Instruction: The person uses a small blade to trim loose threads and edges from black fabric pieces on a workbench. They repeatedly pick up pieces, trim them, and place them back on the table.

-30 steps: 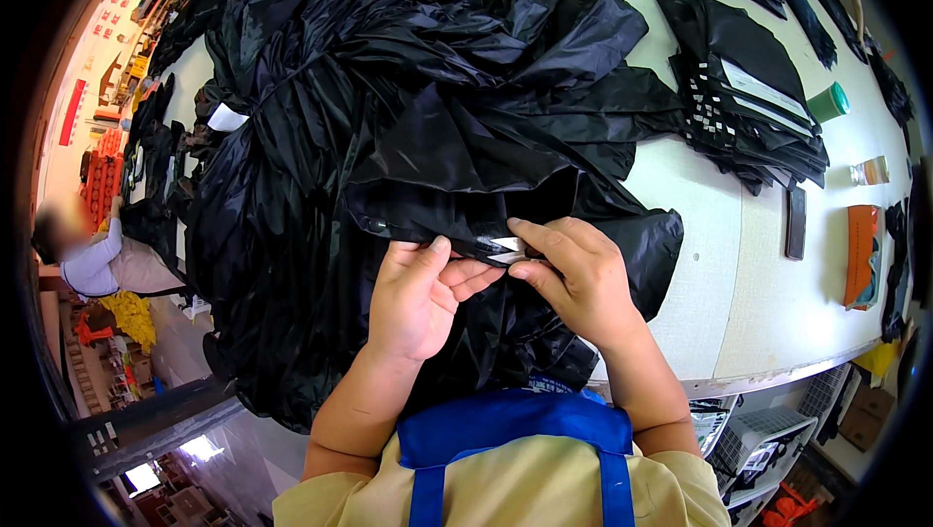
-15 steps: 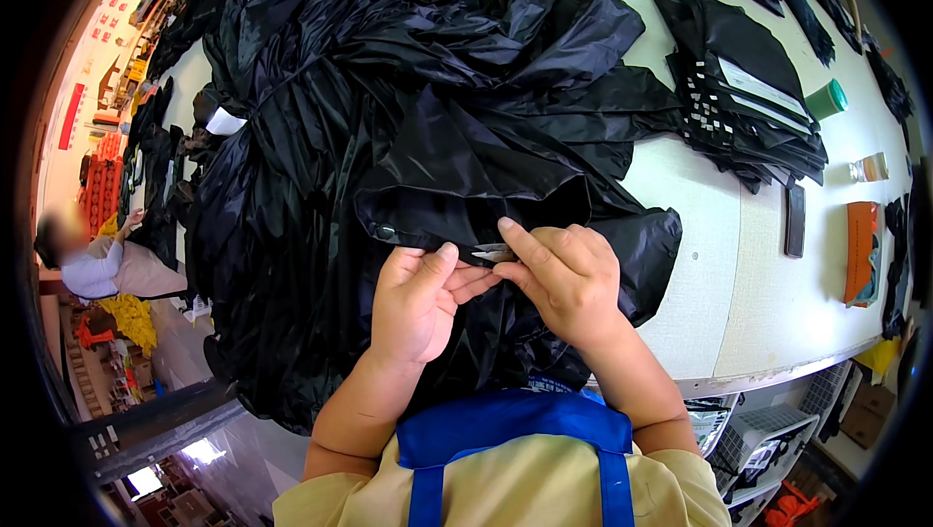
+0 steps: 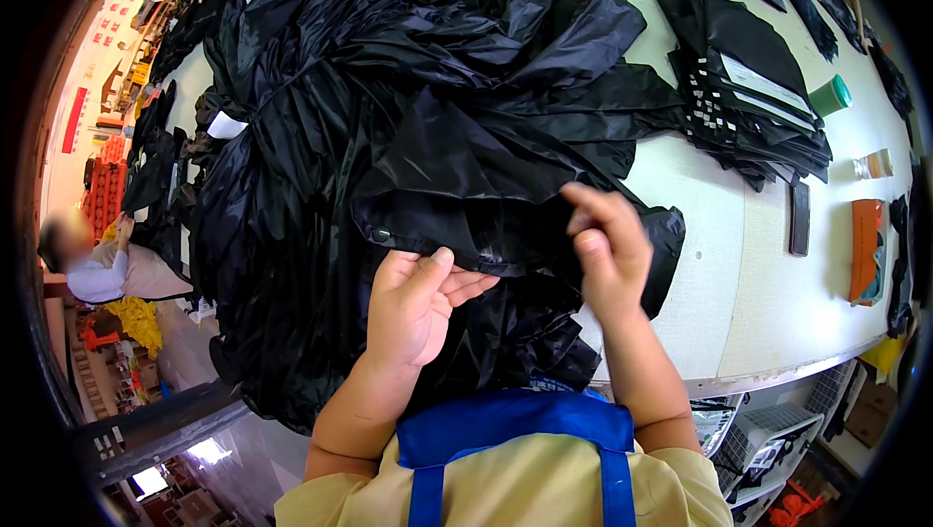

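A big heap of shiny black fabric (image 3: 408, 109) covers the near left of a white table (image 3: 709, 264). My left hand (image 3: 416, 303) pinches the hem of the top piece, thumb on top, beside a small metal snap (image 3: 380, 234). My right hand (image 3: 607, 245) is lifted just off the fabric to the right, fingers curled together, and whether something small is in them cannot be told.
A neat stack of folded black pieces (image 3: 753, 109) lies at the far right, with a green cup (image 3: 829, 96), a dark phone (image 3: 799, 218) and an orange pouch (image 3: 865, 247) near it. A seated person (image 3: 97, 264) is at the left, below table level. Crates stand under the table's front edge.
My right hand has let go of the hem and risen to the right. My left hand stays on the fabric edge, which now lies flatter.
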Demonstrator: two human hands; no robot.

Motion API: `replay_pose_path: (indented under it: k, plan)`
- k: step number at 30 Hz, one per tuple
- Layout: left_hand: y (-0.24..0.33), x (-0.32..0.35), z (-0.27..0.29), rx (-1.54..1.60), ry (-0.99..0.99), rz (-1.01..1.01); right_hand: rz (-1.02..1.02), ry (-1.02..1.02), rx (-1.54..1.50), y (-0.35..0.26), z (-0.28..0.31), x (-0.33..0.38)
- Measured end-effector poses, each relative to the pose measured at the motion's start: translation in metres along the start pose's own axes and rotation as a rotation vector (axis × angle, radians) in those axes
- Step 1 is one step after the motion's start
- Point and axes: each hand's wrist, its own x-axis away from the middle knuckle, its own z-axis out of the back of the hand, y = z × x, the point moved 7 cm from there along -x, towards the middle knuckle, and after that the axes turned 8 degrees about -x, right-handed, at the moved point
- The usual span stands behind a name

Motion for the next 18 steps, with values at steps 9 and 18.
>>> replay_pose_path:
  k: [9,18]
  plan:
    - [-0.040,0.019,0.032,-2.023,-0.387,-0.412,-0.797,0.526,-0.609,0.248,0.138,-0.027]
    - [-0.066,-0.002,0.085,-1.892,-0.434,0.260,-0.720,0.456,-0.339,0.244,0.128,-0.076]
